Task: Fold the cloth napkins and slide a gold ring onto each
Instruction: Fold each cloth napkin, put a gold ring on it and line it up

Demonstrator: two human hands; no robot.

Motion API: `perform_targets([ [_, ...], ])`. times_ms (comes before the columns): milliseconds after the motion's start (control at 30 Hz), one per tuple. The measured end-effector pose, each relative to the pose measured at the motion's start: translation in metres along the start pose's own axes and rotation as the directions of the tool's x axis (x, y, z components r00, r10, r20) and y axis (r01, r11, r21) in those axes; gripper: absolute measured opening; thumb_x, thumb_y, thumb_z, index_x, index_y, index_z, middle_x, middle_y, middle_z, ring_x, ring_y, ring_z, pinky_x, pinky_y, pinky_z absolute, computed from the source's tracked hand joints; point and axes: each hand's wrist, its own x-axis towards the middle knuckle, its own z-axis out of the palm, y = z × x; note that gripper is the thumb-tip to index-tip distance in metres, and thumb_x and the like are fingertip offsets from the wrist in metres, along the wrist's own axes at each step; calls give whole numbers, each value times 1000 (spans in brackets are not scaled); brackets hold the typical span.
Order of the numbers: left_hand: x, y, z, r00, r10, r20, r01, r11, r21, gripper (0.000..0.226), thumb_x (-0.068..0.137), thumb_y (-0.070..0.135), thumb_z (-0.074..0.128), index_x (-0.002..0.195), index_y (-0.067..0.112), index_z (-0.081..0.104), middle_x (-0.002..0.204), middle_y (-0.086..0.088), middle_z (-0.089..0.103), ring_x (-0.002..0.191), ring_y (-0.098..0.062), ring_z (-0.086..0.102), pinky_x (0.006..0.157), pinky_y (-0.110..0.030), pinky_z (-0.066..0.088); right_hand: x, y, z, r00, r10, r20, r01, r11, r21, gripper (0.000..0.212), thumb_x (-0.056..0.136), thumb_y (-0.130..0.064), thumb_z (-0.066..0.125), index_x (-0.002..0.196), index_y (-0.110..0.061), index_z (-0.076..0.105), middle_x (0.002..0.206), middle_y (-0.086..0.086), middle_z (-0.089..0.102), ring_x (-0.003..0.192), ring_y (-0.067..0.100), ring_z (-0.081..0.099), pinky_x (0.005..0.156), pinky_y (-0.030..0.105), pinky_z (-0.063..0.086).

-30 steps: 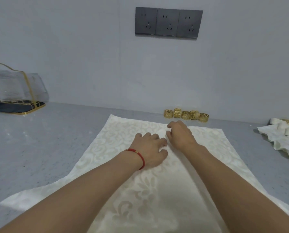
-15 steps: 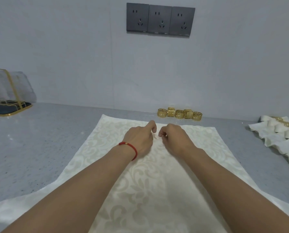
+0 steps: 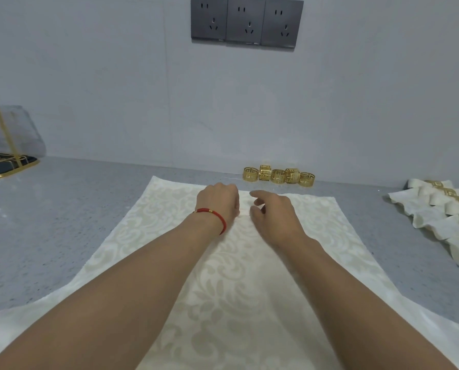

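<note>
Napkin: a cream damask cloth napkin (image 3: 231, 276) with a pale floral weave lies spread flat on the grey speckled stone counter (image 3: 62, 222), its far edge close to the wall and its near part running out of view at the bottom.
Left hand: the left hand (image 3: 219, 202), a red cord bracelet (image 3: 213, 216) at its wrist, sits knuckles-up on the napkin near the far edge; its fingers are curled under, and whether they pinch cloth I cannot tell.
Right hand: the right hand (image 3: 272, 213) is just beside the left, apart from it by a narrow strip of cloth; index finger reaching forward, thumb tucked below it, the two loosely apart and nothing between them.
Rings: five gold openwork napkin rings (image 3: 279, 176) stand in a row against the wall, just beyond the napkin's far edge, right of the hands.
Finished pile: at the right edge, folded cream napkins (image 3: 444, 220) overlap in a row, gold rings on them.
Left corner: a gold wire rack on a dark tray (image 3: 6, 161).
Wall: three dark grey wall sockets (image 3: 247, 21) side by side above.
</note>
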Motion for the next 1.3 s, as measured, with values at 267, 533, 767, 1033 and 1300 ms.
perform_targets([
  [267, -13, -4, 1, 975, 204, -85, -185, 964, 193, 14, 89, 12, 58, 87, 25, 57, 90, 6, 63, 90, -21, 57, 77, -33, 29, -1, -3, -1, 975, -219, -37, 196, 928, -317, 19, 91, -9, 58, 92, -23, 71, 90, -4, 66, 96, 23, 52, 79, 38, 39],
  [533, -30, -18, 1, 956, 287, -61, -280, 955, 102, 34, 79, 1, 51, 70, 31, 63, 69, 10, 58, 84, -20, 52, 75, -32, 36, -10, -9, -12, 940, -309, 146, 342, 851, -399, 20, 89, -15, 55, 94, -24, 72, 93, -5, 66, 96, 22, 54, 78, 36, 36],
  [767, -37, -31, 17, 985, -134, -105, 37, 771, -636, 25, 86, 9, 69, 106, 22, 76, 68, 8, 71, 85, -14, 66, 87, -26, 53, -7, 2, -5, 997, -47, 63, 46, 999, 16, 15, 92, -18, 59, 94, -22, 74, 80, -8, 66, 81, 15, 62, 78, 39, 55],
  [1033, -36, -23, 11, 992, 85, -94, -97, 987, -127, 13, 95, 18, 59, 91, 24, 70, 100, -1, 63, 104, -24, 51, 88, -40, 45, -11, -2, -13, 966, -229, 120, 256, 917, -306, 11, 101, -23, 56, 93, -26, 62, 95, -9, 63, 98, 19, 55, 88, 39, 38],
  [1300, -48, -10, -14, 980, 193, -42, -184, 969, 164, 31, 78, 0, 56, 91, 26, 65, 94, 6, 65, 95, -21, 57, 80, -32, 30, -14, -17, -29, 913, -276, 300, 388, 813, -435, 25, 89, -5, 55, 100, -26, 61, 99, -8, 57, 97, 21, 55, 82, 36, 37],
])
